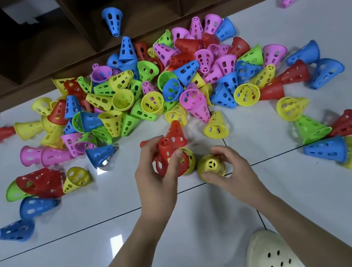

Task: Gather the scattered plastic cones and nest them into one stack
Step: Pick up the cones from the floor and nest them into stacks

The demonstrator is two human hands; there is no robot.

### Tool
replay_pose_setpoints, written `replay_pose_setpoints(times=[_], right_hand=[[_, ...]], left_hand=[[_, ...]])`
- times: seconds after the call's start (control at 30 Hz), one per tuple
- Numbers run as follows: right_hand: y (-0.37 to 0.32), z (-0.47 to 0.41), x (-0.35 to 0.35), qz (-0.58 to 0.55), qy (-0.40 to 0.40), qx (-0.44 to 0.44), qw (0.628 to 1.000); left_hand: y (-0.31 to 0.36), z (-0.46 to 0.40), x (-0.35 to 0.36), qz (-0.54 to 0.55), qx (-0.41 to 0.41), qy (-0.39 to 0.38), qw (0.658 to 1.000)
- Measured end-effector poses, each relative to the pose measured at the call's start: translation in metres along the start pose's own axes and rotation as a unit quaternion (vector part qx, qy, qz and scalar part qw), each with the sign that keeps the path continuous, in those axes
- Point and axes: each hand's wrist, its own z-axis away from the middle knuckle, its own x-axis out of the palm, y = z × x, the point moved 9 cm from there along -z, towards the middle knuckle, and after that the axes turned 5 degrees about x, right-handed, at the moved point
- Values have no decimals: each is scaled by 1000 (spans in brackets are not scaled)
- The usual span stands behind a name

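The left hand [157, 174] curls its fingers around a red cone [166, 159], tip up. The right hand [231, 166] pinches a yellow cone [211, 166] that sits on the white floor [97, 255]. Both arms reach forward. Just past the hands lies a big pile of colored cones [153, 87], with more scattered around it.

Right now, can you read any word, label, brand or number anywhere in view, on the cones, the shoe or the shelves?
None: no text can be read in this frame.
Plastic cones: only moulded holes, no print visible.
Cream shoe: perforations, no brand visible.
Wooden shelves: dark, no labels visible.
Floor tiles: plain.
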Motion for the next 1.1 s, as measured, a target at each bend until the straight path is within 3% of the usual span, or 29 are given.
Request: replay_pose_setpoints(times=[0.1,0.17,0.23,0.3,0.43,0.63,0.77,0.93,1.1], right_hand=[[-3,-8,-12,-70,2,23,997],[-1,-22,-30,-78,72,46,993],[6,-43,-51,-10,171,73,983],[11,-69,-61,72,212,108,969],[7,-124,-56,196,155,173,953],[13,-145,-37,353,27,262,898],[13,-125,-39,312,17,272,910],[-17,-77,-49,113,108,123,980],[-64,-28,-48,-12,122,-2,992]], left_hand=[[-19,4,12,17,-10,-23,1000],[-36,7,14,22,-29,-23,999],[-49,10,14,19,-45,-22,999],[-57,11,15,1,-49,-29,998],[-63,7,20,-53,-45,-76,995],[-63,-6,20,-113,-14,-134,984],[-63,-11,22,-145,12,-185,972],[-94,-7,12,-210,-20,-255,943],[-120,-3,-11,-201,-98,-183,957]])
